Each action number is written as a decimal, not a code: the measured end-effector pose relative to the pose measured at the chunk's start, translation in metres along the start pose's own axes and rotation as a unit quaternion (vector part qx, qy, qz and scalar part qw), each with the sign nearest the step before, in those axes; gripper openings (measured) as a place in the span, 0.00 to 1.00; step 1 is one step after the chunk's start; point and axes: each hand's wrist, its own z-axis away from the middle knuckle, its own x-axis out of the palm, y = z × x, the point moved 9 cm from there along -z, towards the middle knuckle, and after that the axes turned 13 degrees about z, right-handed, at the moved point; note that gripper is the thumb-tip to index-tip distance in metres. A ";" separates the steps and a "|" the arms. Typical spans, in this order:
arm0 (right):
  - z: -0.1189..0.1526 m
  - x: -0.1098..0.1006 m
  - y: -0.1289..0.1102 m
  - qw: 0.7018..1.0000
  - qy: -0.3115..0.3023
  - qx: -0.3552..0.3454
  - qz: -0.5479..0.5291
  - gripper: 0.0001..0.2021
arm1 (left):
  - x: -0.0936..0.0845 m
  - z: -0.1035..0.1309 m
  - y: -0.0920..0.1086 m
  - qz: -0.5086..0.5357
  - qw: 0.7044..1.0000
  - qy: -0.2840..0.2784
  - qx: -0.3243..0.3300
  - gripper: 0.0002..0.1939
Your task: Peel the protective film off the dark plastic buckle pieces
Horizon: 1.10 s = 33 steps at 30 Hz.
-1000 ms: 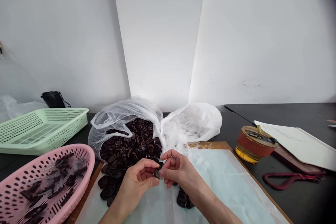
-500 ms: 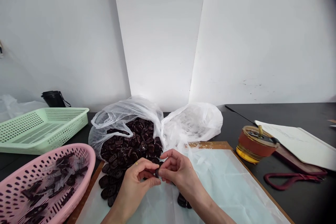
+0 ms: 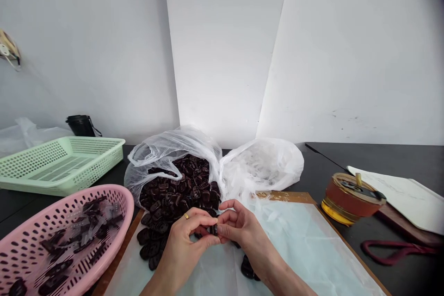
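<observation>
My left hand point(image 3: 189, 245) and my right hand point(image 3: 243, 231) meet at the bottom middle, both pinching one small dark glossy piece point(image 3: 212, 230) between thumbs and fingers. Behind and left of them, a heap of similar dark pieces point(image 3: 180, 189) spills from a clear plastic bag point(image 3: 161, 141). Beside that bag lies another bag point(image 3: 267, 162) with whitish translucent pieces. A few dark pieces point(image 3: 248, 267) rest on the pale sheet point(image 3: 305, 240), close to my right wrist. The pink basket point(image 3: 126, 208) at the left holds dark and translucent parts.
A green basket point(image 3: 116, 148) and a black cup point(image 3: 81, 126) stand at the back left. Toward the right are an amber tape roll point(image 3: 350, 199), dark red scissors point(image 3: 391, 252) and an open notebook point(image 3: 412, 194). The sheet lies on a brown-edged board point(image 3: 294, 196).
The view has shifted, so the table items appear further right. Both hands remain together, and the dark piece between their fingertips shows more clearly.
</observation>
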 end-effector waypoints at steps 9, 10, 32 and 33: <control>-0.002 0.003 0.004 1.000 -0.018 -0.011 -0.021 0.21 | 0.002 0.000 0.002 0.010 1.000 0.001 -0.012 0.12; -0.002 0.003 0.003 1.000 -0.014 -0.016 -0.015 0.20 | 0.002 0.000 0.002 0.008 1.000 0.002 -0.014 0.12; 0.006 0.001 -0.013 0.992 0.068 -0.077 0.066 0.11 | -0.006 -0.001 0.002 0.007 0.999 0.038 0.003 0.11; 0.007 0.001 -0.014 0.992 0.067 -0.081 0.069 0.10 | -0.007 -0.001 0.003 0.006 0.999 0.040 0.003 0.11</control>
